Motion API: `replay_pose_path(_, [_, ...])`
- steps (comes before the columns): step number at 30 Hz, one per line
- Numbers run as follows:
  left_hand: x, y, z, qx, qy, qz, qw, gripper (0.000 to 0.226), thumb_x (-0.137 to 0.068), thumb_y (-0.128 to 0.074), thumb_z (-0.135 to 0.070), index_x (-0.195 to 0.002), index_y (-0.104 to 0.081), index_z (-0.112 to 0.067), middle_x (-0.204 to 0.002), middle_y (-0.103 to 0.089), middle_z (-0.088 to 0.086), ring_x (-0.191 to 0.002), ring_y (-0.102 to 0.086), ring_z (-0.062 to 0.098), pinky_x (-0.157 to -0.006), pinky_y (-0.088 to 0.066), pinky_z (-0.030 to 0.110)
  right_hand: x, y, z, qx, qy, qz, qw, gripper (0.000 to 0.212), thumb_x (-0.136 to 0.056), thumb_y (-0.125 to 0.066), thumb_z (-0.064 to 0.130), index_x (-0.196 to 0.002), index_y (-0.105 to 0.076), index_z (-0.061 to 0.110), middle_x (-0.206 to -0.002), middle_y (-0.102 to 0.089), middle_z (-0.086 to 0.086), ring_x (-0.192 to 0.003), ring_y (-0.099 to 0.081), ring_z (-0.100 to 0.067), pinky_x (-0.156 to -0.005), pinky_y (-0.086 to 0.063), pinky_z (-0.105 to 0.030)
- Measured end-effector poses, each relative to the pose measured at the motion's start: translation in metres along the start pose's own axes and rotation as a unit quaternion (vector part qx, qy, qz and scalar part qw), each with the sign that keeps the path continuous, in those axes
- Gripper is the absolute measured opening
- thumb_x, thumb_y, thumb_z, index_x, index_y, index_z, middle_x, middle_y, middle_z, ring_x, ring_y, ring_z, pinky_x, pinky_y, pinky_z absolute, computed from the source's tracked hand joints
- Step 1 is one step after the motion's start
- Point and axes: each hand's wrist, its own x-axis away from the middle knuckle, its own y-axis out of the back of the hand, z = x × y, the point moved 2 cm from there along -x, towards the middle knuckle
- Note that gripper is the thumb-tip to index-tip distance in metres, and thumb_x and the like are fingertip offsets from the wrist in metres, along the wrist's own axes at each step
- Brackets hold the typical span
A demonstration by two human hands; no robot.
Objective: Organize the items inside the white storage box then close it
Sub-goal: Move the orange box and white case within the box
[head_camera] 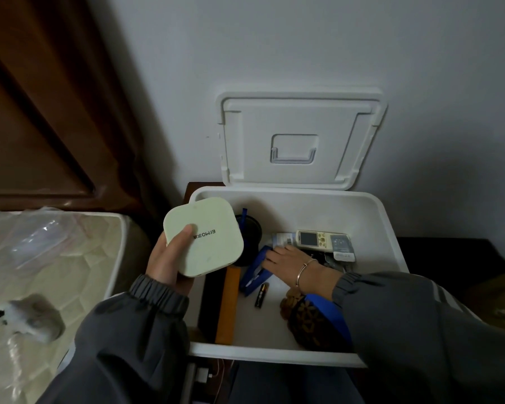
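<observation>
The left hand [166, 258] grips a pale square case [207, 243] above the left rim of the white storage box [274, 352]. Inside, the right hand [289, 259] lies on a blue stapler [254, 272] — gripping or just touching, I cannot tell. Beyond it, a remote [318, 239] — then the lid [298, 141], raised against the wall.

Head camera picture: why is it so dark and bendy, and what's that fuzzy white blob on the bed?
Head view: the light is dim, so colours look grey; the wide lens curves the white storage box rim and its lid; the blob on the mattress is blurred near the edge, too smeared to identify; the pale square case in the left hand is sharp.
</observation>
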Motion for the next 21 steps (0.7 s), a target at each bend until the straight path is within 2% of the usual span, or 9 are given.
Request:
replay_pose_path(3, [0.001,-0.001,-0.002,0.003,0.003,-0.002,1.000,0.045,-0.080,-0.059,-0.026,-0.123,-0.058,-0.016,-0.116,-0.067,0.015,-0.102,-0.066,0.034,-0.074,-0.056,0.050,0.003,0.000,-0.003,0.011,0.014,0.018,1.000,0.050,-0.079,-0.060,0.007,-0.127,-0.044,0.009,-0.128,-0.047,-0.012,-0.114,-0.044,-0.030,-0.094,-0.034,-0.039])
replay_pose_path(6, [0.002,-0.002,-0.002,0.003,0.009,-0.010,1.000,0.050,-0.079,-0.060,-0.027,-0.126,-0.055,-0.014,-0.117,-0.067,0.015,-0.102,-0.066,0.034,-0.073,-0.056,0.048,0.008,-0.002,-0.006,0.032,0.027,0.027,0.999,0.048,-0.080,-0.060,0.006,-0.126,-0.045,0.011,-0.126,-0.048,-0.009,-0.110,-0.045,-0.028,-0.093,-0.034,-0.038])
replay_pose_path(9, [0.002,-0.001,-0.002,0.002,0.011,-0.009,1.000,0.050,-0.078,-0.060,-0.028,-0.126,-0.056,-0.014,-0.117,-0.067,0.016,-0.102,-0.066,0.033,-0.073,-0.056,0.048,0.012,-0.001,-0.009,0.013,0.037,0.030,0.999,0.047,-0.084,-0.058,0.021,-0.128,-0.045,0.012,-0.130,-0.045,-0.009,-0.114,-0.043,-0.027,-0.096,-0.031,-0.039])
replay_pose_path(12, [0.002,-0.002,-0.003,-0.001,0.013,-0.009,1.000,0.052,-0.079,-0.059,-0.028,-0.128,-0.054,-0.013,-0.120,-0.065,0.017,-0.105,-0.064,0.035,-0.078,-0.055,0.053,0.012,0.000,-0.009,-0.031,0.026,0.017,0.999,0.058,-0.084,-0.058,0.039,-0.133,-0.041,0.014,-0.142,-0.037,-0.009,-0.125,-0.038,-0.028,-0.101,-0.029,-0.040])
replay_pose_path(15, [0.003,-0.004,-0.003,-0.003,0.009,-0.010,1.000,0.052,-0.080,-0.057,-0.027,-0.129,-0.053,-0.011,-0.121,-0.063,0.019,-0.107,-0.062,0.036,-0.078,-0.056,0.052,0.010,-0.001,-0.002,-0.052,0.043,0.035,0.997,0.073,-0.080,-0.064,0.040,-0.141,-0.031,0.016,-0.148,-0.032,-0.007,-0.132,-0.034,-0.025,-0.106,-0.026,-0.039])
replay_pose_path(17, [0.004,-0.005,-0.003,0.003,0.010,-0.013,1.000,0.053,-0.080,-0.057,-0.026,-0.130,-0.052,-0.010,-0.122,-0.062,0.020,-0.109,-0.061,0.038,-0.080,-0.055,0.054,0.008,-0.001,0.003,-0.063,0.049,0.033,0.996,0.075,-0.080,-0.065,0.041,-0.141,-0.031,0.015,-0.147,-0.034,-0.007,-0.131,-0.035,-0.025,-0.107,-0.025,-0.038])
replay_pose_path(21, [0.005,-0.005,-0.004,0.002,0.010,-0.017,1.000,0.052,-0.079,-0.057,-0.027,-0.128,-0.053,-0.010,-0.121,-0.063,0.020,-0.107,-0.062,0.037,-0.080,-0.055,0.055,0.006,0.007,0.011,-0.130,0.004,-0.030,0.991,0.067,-0.079,-0.060,0.053,-0.133,-0.040,0.020,-0.134,-0.047,-0.001,-0.121,-0.042,-0.021,-0.100,-0.028,-0.036])
